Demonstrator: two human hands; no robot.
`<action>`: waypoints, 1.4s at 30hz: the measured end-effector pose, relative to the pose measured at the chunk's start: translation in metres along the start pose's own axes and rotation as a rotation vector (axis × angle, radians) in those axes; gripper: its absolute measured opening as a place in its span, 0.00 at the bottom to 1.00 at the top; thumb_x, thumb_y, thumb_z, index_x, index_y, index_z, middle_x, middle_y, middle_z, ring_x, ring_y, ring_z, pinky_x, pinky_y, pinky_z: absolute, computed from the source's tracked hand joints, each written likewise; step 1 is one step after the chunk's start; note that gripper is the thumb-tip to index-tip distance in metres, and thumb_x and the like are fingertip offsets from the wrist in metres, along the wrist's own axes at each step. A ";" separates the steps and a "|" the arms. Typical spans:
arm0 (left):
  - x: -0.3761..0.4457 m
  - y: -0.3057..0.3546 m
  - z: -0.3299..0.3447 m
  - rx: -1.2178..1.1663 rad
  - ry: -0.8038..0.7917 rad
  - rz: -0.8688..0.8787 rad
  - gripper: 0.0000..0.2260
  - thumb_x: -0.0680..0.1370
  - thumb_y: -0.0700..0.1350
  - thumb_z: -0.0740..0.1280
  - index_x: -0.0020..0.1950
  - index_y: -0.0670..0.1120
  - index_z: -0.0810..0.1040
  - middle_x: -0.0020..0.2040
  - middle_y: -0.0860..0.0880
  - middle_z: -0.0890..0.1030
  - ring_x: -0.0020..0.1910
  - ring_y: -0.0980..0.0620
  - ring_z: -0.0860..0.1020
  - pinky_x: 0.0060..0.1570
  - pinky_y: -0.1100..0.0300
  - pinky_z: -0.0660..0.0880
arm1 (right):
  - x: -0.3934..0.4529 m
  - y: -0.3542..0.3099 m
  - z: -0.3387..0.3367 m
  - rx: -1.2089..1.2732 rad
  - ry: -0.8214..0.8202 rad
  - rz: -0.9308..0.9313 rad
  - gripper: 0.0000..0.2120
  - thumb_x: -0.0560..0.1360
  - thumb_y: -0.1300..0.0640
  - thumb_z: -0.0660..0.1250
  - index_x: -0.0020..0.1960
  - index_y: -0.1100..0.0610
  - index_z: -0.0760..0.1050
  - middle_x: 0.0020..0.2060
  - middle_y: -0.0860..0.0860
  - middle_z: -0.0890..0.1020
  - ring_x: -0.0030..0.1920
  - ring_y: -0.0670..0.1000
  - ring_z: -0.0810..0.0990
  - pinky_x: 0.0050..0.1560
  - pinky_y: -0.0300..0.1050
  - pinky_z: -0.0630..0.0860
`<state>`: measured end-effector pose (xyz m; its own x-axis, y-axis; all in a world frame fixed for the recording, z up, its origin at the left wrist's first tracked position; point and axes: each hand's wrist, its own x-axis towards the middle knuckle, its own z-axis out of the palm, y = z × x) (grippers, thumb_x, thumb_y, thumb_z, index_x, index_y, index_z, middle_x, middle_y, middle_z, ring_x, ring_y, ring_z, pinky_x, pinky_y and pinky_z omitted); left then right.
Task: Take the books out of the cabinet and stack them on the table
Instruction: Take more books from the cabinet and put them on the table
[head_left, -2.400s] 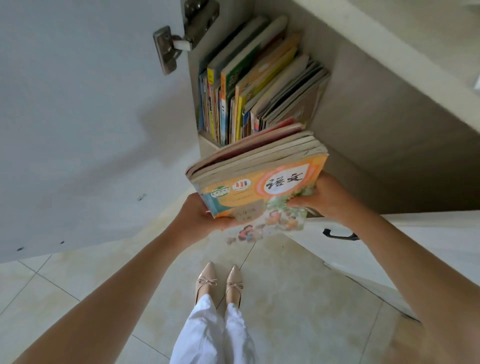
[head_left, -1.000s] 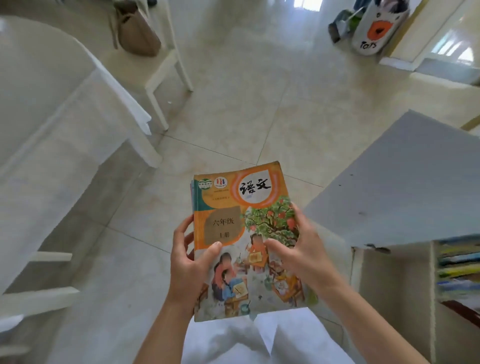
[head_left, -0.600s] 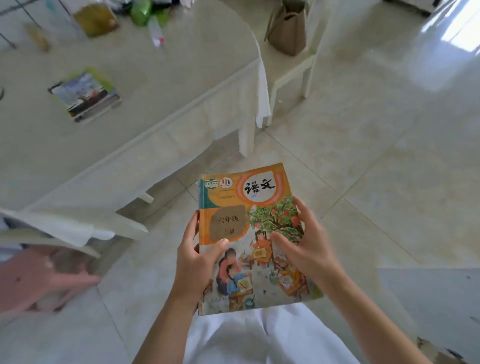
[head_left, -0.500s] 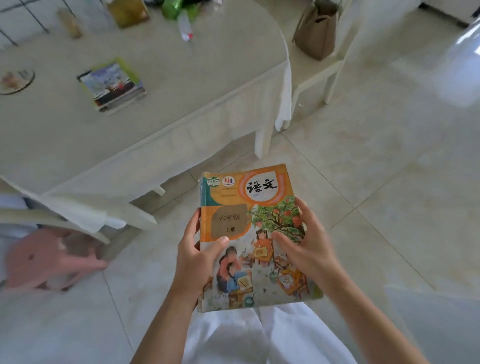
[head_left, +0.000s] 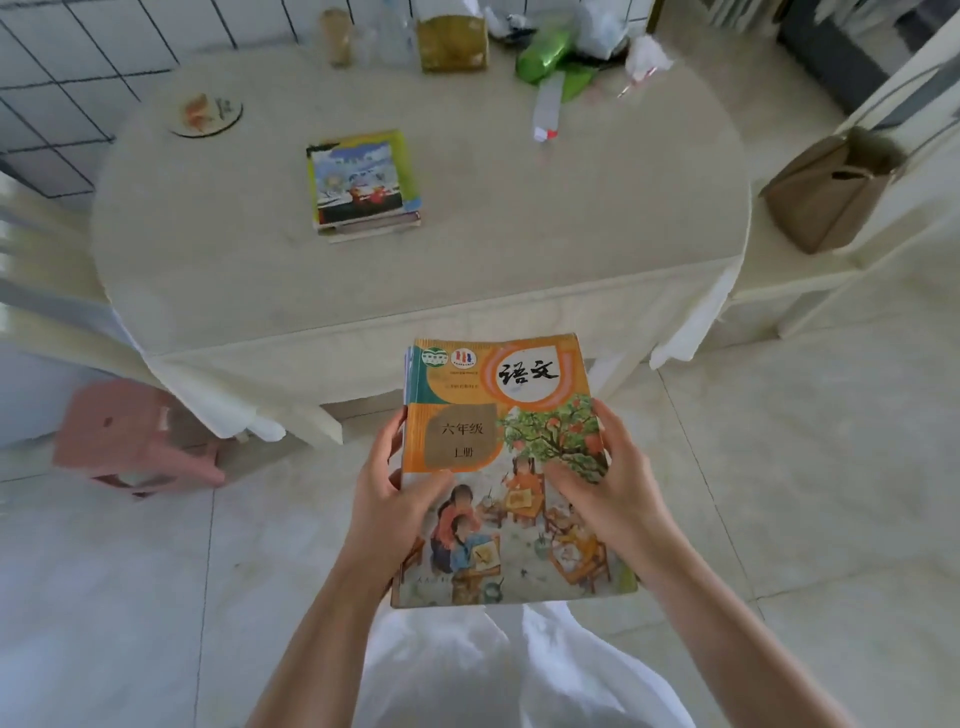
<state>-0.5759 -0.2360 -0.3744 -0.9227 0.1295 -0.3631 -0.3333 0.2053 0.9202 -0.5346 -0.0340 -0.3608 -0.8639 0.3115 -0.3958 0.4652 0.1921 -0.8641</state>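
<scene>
The textbook (head_left: 511, 467) on top of the held bundle carries the only readable print. On its cover, in a white circle at the top right corner, stands the brushed title 语文. On a brown patch at the cover's left edge, on the orange ground, stands 六年级, and under it 上册. Two small logos sit at the cover's top left corner, one green and one red and blue; their lettering and the fine line beneath them are too small to read. The cover of the book stack (head_left: 363, 182) on the table shows no legible words
</scene>
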 end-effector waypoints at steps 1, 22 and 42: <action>0.008 0.005 0.001 -0.020 0.023 -0.001 0.29 0.75 0.32 0.69 0.73 0.48 0.66 0.48 0.61 0.82 0.41 0.69 0.81 0.33 0.72 0.75 | 0.013 -0.008 -0.003 -0.010 -0.028 -0.012 0.38 0.74 0.60 0.71 0.77 0.50 0.55 0.50 0.39 0.73 0.39 0.27 0.77 0.30 0.29 0.76; 0.230 0.069 -0.100 -0.227 0.169 -0.004 0.29 0.76 0.33 0.68 0.71 0.56 0.68 0.64 0.52 0.76 0.49 0.56 0.84 0.37 0.59 0.81 | 0.260 -0.139 0.095 0.059 -0.205 0.155 0.36 0.68 0.51 0.76 0.70 0.44 0.60 0.50 0.45 0.76 0.43 0.43 0.83 0.38 0.41 0.79; 0.375 0.084 -0.166 -0.077 0.105 0.057 0.32 0.67 0.26 0.73 0.65 0.47 0.70 0.54 0.51 0.82 0.51 0.52 0.83 0.40 0.61 0.81 | 0.386 -0.175 0.137 -0.207 -0.415 -0.202 0.30 0.69 0.64 0.75 0.67 0.53 0.67 0.59 0.45 0.77 0.64 0.48 0.73 0.68 0.45 0.68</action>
<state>-0.9822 -0.3310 -0.4093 -0.9545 0.0359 -0.2960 -0.2896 0.1245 0.9490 -0.9761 -0.0745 -0.4045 -0.9248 -0.1389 -0.3541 0.2734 0.4043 -0.8728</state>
